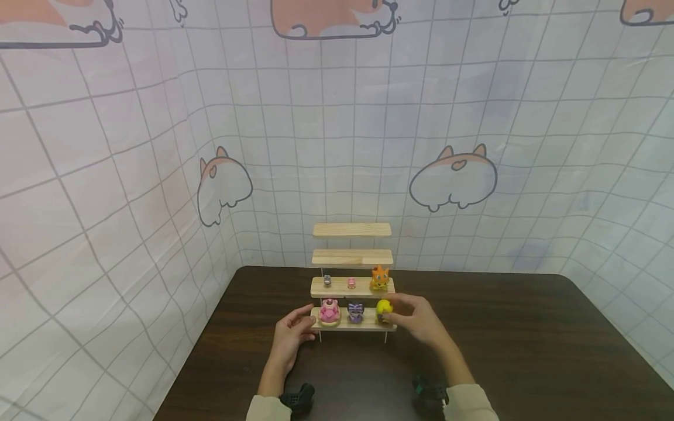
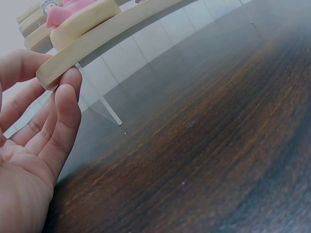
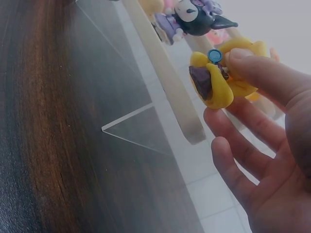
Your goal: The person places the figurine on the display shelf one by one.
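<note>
A tiered wooden display shelf [image 1: 354,327] stands on the table. My left hand [image 1: 291,335] grips the left end of its lowest board, with fingertips under the edge in the left wrist view. My right hand [image 1: 418,318] pinches a yellow figurine [image 3: 214,80] between thumb and fingers at the right end of that board. The figurine has dark purple and blue parts. Beside it on the same board are a purple-and-black figurine [image 1: 355,312] and a pink figurine [image 1: 329,311] on a round cream base.
One board up stand a small grey figurine [image 1: 327,281], a small pink figurine [image 1: 351,283] and an orange figurine [image 1: 380,278]. Thin clear legs [image 2: 112,110] support the shelf. A patterned cloth [image 1: 337,164] hangs behind the dark wooden table [image 1: 526,333].
</note>
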Demonstrator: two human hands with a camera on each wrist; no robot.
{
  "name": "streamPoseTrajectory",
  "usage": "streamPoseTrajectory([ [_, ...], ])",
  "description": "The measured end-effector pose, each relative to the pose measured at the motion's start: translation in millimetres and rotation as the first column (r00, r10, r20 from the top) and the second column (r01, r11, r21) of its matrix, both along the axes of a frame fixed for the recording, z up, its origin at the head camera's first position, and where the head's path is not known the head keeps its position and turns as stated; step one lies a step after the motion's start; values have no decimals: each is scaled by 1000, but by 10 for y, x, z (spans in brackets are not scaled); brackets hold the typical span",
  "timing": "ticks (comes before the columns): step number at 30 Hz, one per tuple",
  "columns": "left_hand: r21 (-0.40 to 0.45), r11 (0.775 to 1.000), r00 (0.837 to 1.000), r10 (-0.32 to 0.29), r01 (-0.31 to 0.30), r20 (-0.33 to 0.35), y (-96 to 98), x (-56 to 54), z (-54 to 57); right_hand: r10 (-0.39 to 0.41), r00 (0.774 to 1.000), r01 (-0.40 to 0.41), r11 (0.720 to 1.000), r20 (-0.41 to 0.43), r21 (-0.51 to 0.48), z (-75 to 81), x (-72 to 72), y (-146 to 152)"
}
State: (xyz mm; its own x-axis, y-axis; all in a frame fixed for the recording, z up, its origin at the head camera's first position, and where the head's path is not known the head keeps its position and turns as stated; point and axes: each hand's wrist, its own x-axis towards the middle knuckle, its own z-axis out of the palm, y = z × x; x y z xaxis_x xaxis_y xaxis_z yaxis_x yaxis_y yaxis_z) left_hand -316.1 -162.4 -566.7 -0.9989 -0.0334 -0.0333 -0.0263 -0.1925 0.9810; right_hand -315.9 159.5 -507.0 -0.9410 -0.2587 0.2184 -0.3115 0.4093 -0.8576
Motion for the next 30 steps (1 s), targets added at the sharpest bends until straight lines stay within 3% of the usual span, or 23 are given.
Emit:
streamPoseTrajectory([
  [22, -11, 1000, 1000, -10, 10, -4, 7, 9, 22, -70, 997, 71, 995, -16, 63, -31, -2, -48],
  [30, -19, 1000, 1000, 2, -2, 1, 6, 6, 14, -60, 998, 62, 993, -19, 98, -10, 1, -40],
])
